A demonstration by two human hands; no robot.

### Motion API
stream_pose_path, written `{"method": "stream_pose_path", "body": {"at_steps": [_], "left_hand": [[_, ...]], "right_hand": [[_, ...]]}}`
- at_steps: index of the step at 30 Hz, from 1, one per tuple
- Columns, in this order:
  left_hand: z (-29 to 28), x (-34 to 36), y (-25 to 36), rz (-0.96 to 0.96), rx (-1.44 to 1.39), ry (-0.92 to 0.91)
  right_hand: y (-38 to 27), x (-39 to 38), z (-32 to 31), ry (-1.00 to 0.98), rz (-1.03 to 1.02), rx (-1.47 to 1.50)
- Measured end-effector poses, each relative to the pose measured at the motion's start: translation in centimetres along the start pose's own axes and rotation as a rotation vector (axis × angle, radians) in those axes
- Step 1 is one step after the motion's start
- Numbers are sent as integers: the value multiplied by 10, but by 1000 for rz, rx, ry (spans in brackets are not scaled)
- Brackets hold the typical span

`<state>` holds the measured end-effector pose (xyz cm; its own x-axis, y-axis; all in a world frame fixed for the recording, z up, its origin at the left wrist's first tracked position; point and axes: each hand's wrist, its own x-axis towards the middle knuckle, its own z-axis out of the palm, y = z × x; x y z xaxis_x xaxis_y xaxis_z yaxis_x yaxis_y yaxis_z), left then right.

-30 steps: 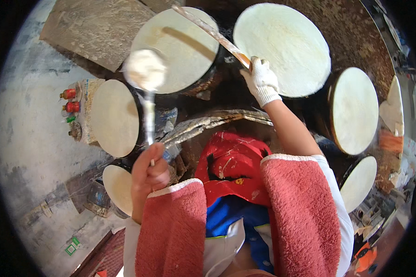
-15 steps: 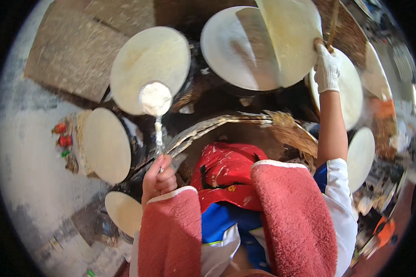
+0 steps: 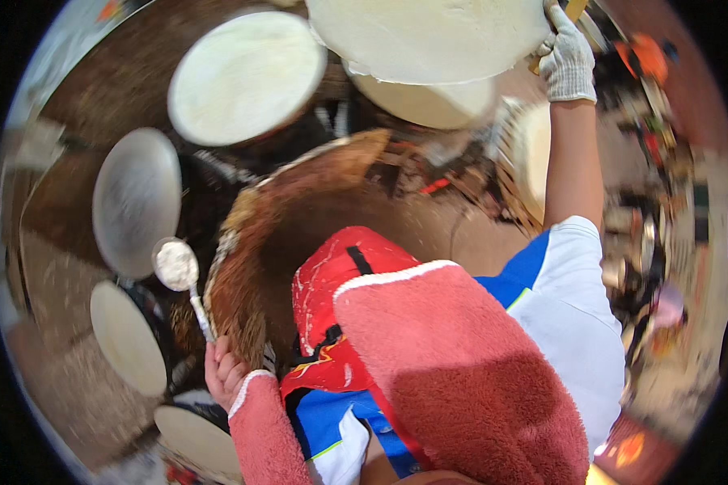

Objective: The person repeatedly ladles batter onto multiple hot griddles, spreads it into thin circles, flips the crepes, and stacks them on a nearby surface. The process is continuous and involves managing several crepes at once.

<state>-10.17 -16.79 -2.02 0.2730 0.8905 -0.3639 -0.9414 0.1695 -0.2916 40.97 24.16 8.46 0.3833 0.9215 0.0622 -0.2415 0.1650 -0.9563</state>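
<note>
In my closed left hand (image 3: 228, 372) is the handle of a ladle (image 3: 192, 303). Its round bowl is smeared with thick white batter (image 3: 175, 263) and hangs near the edge of a bare grey round griddle (image 3: 137, 206). My right hand (image 3: 568, 65), in a white knit glove, stretches far out to the upper right. Its fingers grip the edge of a large, thin, pale round pancake (image 3: 429, 40), partly cut off by the top of the view. A wooden stick (image 3: 575, 10) also shows at that hand. Below the pancake lies another griddle with a pale round (image 3: 433, 105).
More round griddles with pale rounds (image 3: 249, 77) (image 3: 128, 338) (image 3: 198, 440) stand in a ring around me. A worn, curved rim (image 3: 299, 166) runs close in front. Clutter and an orange item (image 3: 645, 58) lie at the right.
My view has turned to the right. The pancake, earlier half lifted off a griddle, is now raised clear of it in my right hand. My left hand still holds the ladle.
</note>
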Motion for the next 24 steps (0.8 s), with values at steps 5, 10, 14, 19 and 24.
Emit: {"method": "stream_pose_path", "body": {"at_steps": [5, 10, 14, 19, 24], "left_hand": [[10, 66, -60, -163, 16, 33], [21, 109, -111, -229, 2, 77], [27, 124, -142, -238, 40, 146], [26, 132, -171, -184, 76, 190], [20, 132, -192, -140, 51, 179]], "right_hand": [[-47, -17, -223, 372, -14, 5], [13, -104, -398, 846, 63, -56], [90, -162, -465, 1100, 237, -139], [111, -167, -461, 1144, 287, -119], [109, -170, -454, 1023, 393, -244]]}}
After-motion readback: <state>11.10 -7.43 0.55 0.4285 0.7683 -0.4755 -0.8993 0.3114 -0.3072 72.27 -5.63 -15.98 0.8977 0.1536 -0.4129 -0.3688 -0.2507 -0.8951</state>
